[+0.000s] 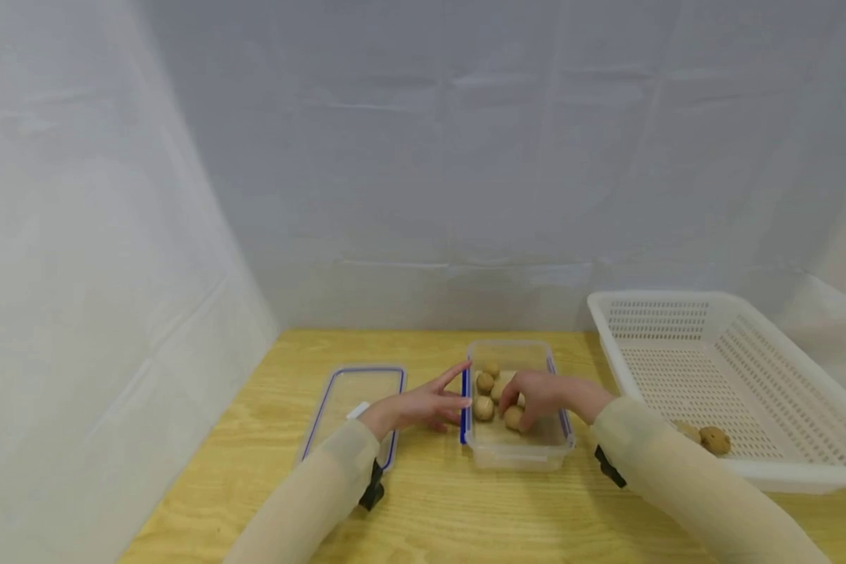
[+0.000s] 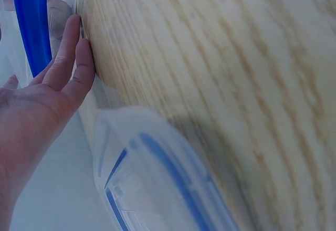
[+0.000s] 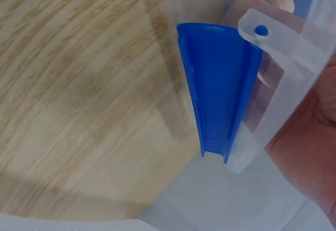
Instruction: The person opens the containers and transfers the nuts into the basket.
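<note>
Sleeves, pale beige, enter from the bottom edge of the head view, each with a dark wrist strap. Wooden table (image 1: pixel 437 501) bears everything, with white sheeting behind and to the left.

White basket (image 1: pixel 782 407), largest item, sits at the right end of the table, perforated walls and floor; two brown walnuts (image 1: pixel 714 440) lie at its near edge, partly behind the right sleeve.

Clear lid (image 1: pixel 352 403) with a blue rim lies flat on the table, left of centre, just beside the left wrist. Left wrist view shows its blue seal close up, blurred.

Clear box (image 1: pixel 518 446), lid off, blue clips on its long sides, stands at centre between lid and basket. Several walnuts lie on its floor.

Left hand (image 1: pixel 423 406): fingers straight and spread, holding nothing. Fingertips touch the box's left wall; left wrist view confirms flat fingers (image 2: pixel 68 58) against the clear wall.

Right hand (image 1: pixel 539 395): reaches down inside the box, fingers curled over a walnut (image 1: pixel 513 417) near the front of the box. Looks like a pinch on that nut; contact is partly hidden by the fingers. Right wrist view shows only the blue clip (image 3: pixel 220 84), the clear wall and part of the palm.
</note>
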A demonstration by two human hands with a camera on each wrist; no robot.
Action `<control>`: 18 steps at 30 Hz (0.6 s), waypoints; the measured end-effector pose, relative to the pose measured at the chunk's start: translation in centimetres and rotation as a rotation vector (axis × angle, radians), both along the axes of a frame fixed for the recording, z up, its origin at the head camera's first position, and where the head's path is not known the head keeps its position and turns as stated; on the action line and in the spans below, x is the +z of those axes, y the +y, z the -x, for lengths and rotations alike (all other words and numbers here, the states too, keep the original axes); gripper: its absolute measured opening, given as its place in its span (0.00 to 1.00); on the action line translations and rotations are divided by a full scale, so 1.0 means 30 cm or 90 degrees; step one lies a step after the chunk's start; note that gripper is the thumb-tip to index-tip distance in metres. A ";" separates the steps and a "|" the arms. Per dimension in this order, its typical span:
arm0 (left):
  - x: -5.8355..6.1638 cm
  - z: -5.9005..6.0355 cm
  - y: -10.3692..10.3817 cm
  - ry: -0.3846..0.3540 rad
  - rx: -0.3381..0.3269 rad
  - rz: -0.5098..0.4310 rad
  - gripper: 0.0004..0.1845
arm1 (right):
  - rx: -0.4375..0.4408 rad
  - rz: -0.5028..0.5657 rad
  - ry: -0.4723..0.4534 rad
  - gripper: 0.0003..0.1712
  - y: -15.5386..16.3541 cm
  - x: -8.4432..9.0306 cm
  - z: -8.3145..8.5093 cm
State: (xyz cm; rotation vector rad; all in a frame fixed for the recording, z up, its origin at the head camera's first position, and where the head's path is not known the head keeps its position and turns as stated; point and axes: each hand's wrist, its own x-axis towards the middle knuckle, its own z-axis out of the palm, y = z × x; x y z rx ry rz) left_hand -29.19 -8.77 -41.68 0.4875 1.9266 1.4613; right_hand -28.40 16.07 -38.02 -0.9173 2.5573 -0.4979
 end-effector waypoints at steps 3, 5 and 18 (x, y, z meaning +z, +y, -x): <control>-0.005 -0.007 -0.005 -0.004 0.002 -0.004 0.40 | 0.004 -0.010 0.003 0.20 -0.003 0.007 0.000; -0.007 -0.005 -0.005 -0.004 0.001 -0.004 0.40 | 0.007 -0.005 0.002 0.20 0.000 0.016 0.004; -0.002 -0.007 -0.005 -0.005 -0.004 -0.008 0.40 | 0.050 0.084 -0.039 0.22 0.057 0.147 -0.002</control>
